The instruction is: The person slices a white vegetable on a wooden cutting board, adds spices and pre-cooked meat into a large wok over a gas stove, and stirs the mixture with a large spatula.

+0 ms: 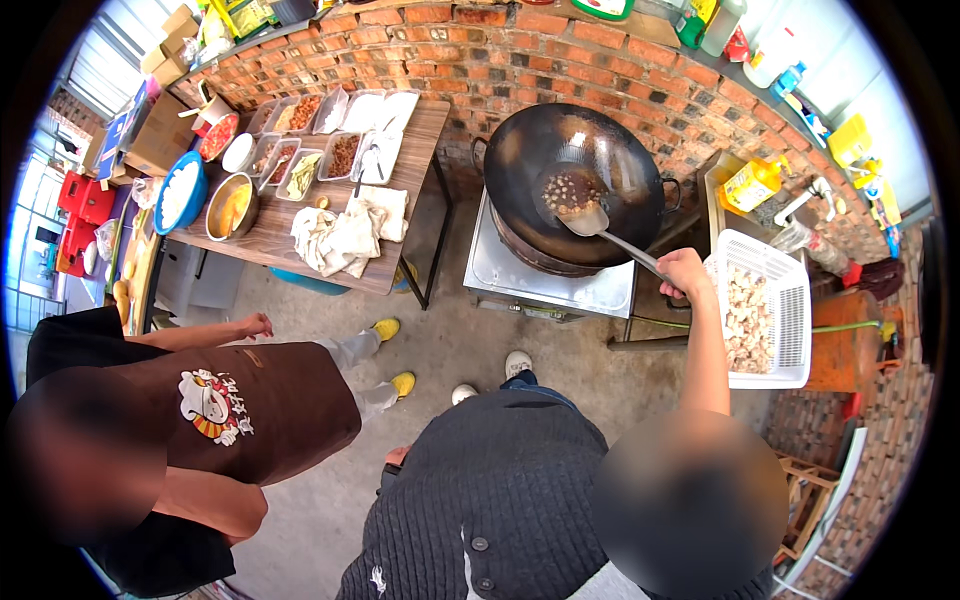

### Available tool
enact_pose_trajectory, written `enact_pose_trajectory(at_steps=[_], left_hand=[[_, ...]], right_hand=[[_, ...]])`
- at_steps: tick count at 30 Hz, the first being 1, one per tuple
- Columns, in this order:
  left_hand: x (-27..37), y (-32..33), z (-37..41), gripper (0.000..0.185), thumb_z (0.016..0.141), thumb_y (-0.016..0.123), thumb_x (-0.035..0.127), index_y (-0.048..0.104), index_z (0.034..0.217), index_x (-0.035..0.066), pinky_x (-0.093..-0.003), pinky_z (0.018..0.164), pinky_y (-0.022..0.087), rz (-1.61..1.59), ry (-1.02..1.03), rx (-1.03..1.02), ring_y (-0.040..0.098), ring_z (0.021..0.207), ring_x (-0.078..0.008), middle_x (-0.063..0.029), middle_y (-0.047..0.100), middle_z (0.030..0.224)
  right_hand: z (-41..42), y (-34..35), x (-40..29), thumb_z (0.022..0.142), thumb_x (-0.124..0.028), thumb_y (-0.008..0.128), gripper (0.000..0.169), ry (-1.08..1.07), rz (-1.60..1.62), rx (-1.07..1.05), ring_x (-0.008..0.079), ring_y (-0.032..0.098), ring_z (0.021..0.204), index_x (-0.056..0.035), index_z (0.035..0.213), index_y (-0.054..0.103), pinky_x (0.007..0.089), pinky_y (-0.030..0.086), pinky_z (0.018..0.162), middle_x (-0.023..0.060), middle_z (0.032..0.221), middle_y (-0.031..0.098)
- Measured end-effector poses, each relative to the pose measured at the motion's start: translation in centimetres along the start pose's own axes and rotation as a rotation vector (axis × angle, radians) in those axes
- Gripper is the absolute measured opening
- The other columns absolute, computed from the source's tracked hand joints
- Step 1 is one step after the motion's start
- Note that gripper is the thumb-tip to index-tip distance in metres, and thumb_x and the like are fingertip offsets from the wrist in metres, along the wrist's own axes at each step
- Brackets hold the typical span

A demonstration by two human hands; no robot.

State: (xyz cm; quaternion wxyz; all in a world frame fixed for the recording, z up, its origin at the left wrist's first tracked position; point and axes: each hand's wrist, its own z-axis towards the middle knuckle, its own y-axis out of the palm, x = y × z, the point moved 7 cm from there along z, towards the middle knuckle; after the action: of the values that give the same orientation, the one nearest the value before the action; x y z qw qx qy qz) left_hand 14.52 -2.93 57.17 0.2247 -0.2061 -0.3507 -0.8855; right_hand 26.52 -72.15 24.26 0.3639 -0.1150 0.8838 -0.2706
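Note:
My right hand (682, 273) is closed around the long metal handle of a wok spatula (586, 222). Its blade rests inside a large black wok (517, 161), at the edge of a dark pool of liquid with small brown pieces (574, 193). The wok stands on a steel-topped stove (480, 259). Right beside my right forearm is a white plastic basket (789, 315) with pale chopped food pieces (748, 322). My left hand (397, 455) hangs low beside my grey cardigan, largely hidden; something black is at it, and its grip cannot be made out.
A co-worker in a brown apron (300, 420) stands to my left. A wooden table (420, 124) bears food tubs, a blue basin (180, 199), a steel bowl (231, 206) and crumpled cloths (349, 232). At right are a yellow oil jug (750, 186) and a tap (814, 196).

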Motion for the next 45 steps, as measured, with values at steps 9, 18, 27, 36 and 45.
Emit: enact_pose_trajectory(at_steps=[9,18,27,36,45], left_hand=[[-10.1,-9.2,-11.0,0.045,0.088,0.047,0.05,0.051,0.091,0.005,-0.0462,0.103,0.023,0.1,-0.975,0.066,0.04,0.112,-0.0309,-0.0114,0.048,0.107],[-9.4,-14.9,-9.2,0.043,0.088,0.047,0.047,0.052,0.091,0.004,-0.0449,0.102,0.024,0.106,-1.296,0.2,0.041,0.111,-0.0299,-0.0109,0.049,0.106],[-17.1,-25.5,-22.5,0.041,0.087,0.048,0.045,0.052,0.092,0.004,-0.0437,0.1,0.026,0.549,-1.467,-0.03,0.042,0.109,-0.029,-0.0105,0.05,0.105],[-19.8,-34.1,-32.4,0.039,0.087,0.048,0.043,0.053,0.092,0.004,-0.0424,0.099,0.027,0.877,-1.531,-0.286,0.043,0.108,-0.028,-0.0101,0.05,0.104],[-21.0,-41.6,-43.0,0.037,0.087,0.049,0.041,0.054,0.092,0.004,-0.0412,0.097,0.028,1.066,-1.589,-0.523,0.044,0.106,-0.0271,-0.0096,0.051,0.103]], right_hand=[[3.6,4.4,1.5,0.083,-0.01,0.06,0.016,-0.075,0.131,0.093,0.0111,0.048,0.037,0.0042,0.09,0.062,0.0238,0.035,0.032,0.0076,0.054,0.057],[4.6,7.5,0.0,0.074,-0.007,0.068,0.016,-0.107,0.315,0.124,0.0105,0.049,0.041,0.004,0.085,0.063,0.0254,0.034,0.035,0.0055,0.053,0.055],[4.2,5.6,1.2,0.073,-0.007,0.069,0.03,-0.203,0.235,0.38,0.0094,0.051,0.046,0.0029,0.101,0.064,0.0247,0.038,0.04,0.005,0.06,0.059],[-4.2,0.0,-2.1,0.071,-0.017,0.07,0.04,-0.303,-0.014,0.617,0.0224,0.066,0.078,-0.0088,0.11,0.065,0.0327,0.049,0.075,0.0111,0.085,0.069],[-8.8,-2.8,-1.2,0.074,-0.016,0.068,0.037,-0.32,-0.086,0.785,0.0282,0.066,0.082,-0.011,0.111,0.065,0.0354,0.049,0.075,0.0147,0.089,0.068]])
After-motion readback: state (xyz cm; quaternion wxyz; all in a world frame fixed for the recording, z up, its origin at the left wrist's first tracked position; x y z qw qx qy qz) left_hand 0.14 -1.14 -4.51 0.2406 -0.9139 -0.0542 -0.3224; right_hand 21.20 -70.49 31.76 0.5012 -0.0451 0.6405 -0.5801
